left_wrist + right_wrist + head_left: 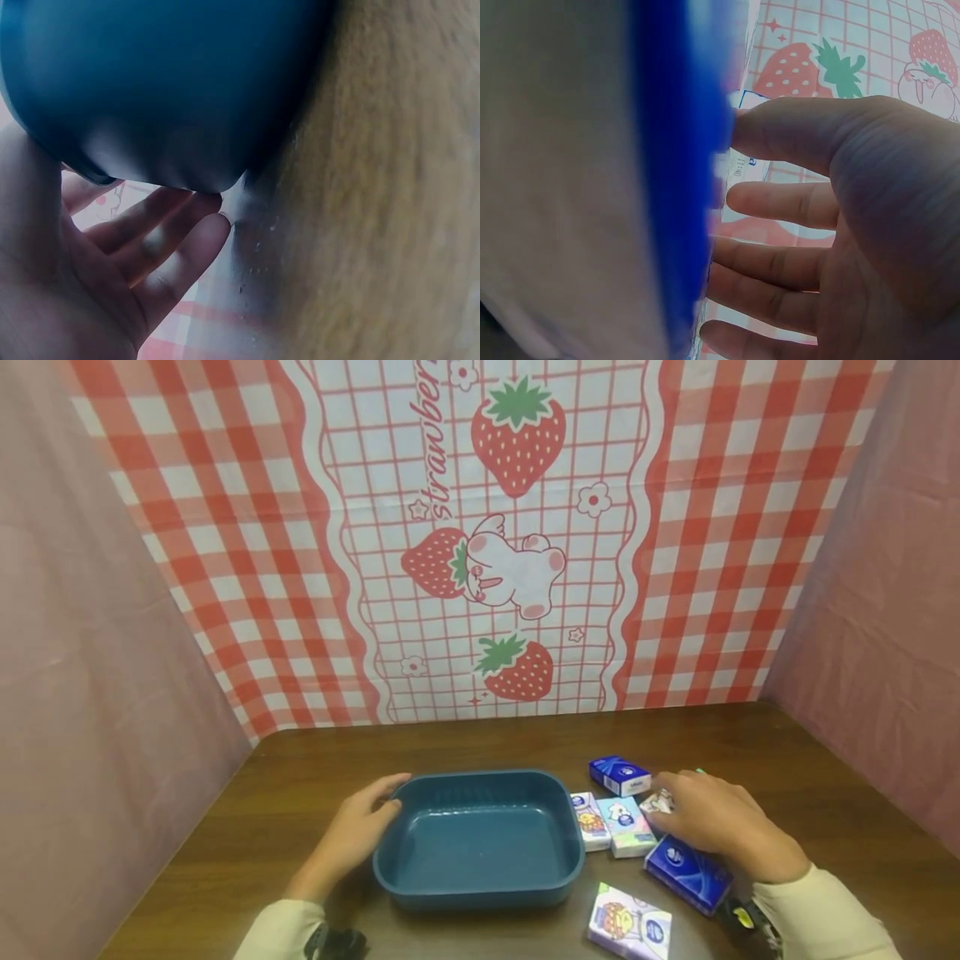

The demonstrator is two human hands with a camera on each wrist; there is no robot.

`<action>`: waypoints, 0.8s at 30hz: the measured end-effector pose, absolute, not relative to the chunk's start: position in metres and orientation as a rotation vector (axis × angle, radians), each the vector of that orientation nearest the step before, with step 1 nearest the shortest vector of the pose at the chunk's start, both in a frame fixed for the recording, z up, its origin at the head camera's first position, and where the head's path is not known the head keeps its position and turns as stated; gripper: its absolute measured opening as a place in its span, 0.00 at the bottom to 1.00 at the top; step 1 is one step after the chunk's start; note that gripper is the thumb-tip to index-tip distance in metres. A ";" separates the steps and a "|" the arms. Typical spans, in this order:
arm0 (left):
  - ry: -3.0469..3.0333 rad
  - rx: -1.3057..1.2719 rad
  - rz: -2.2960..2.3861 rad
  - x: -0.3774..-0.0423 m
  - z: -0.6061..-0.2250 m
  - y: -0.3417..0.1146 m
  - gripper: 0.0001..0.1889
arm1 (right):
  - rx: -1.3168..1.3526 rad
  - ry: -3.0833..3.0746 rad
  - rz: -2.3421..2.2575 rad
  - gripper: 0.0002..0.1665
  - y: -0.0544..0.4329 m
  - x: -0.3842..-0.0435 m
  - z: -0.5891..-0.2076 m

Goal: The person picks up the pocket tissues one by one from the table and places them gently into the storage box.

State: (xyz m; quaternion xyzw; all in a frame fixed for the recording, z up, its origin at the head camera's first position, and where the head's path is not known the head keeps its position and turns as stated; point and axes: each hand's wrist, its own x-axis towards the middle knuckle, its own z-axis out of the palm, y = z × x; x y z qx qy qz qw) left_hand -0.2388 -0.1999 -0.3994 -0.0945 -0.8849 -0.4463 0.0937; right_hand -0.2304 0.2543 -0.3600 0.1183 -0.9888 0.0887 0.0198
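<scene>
Against a blue tub (480,860), left hand (354,828) rests loosely open.
Right of it, right hand (712,814) partly covers a packet (659,802), grip unclear.

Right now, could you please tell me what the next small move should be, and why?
Probably, the right hand should secure the pale packet at its thumb and lift it gently: neighbouring packets lie close by, and the teal basin, with the left hand at its side, holds nothing. Whether that packet is already gripped is unclear.
</scene>
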 end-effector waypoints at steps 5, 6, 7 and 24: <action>-2.635 -0.299 -1.328 -0.239 -0.400 -0.201 0.21 | 0.358 -3.071 0.268 0.32 0.255 -0.231 -0.361; -2.636 -0.304 -1.329 -0.239 -0.400 -0.201 0.21 | 0.356 -3.075 0.267 0.32 0.255 -0.231 -0.361; -2.636 -0.309 -1.331 -0.239 -0.400 -0.202 0.21 | 0.355 -3.077 0.266 0.32 0.255 -0.231 -0.361; -2.634 -0.312 -1.347 -0.239 -0.400 -0.200 0.20 | 0.363 -3.058 0.273 0.24 0.254 -0.232 -0.359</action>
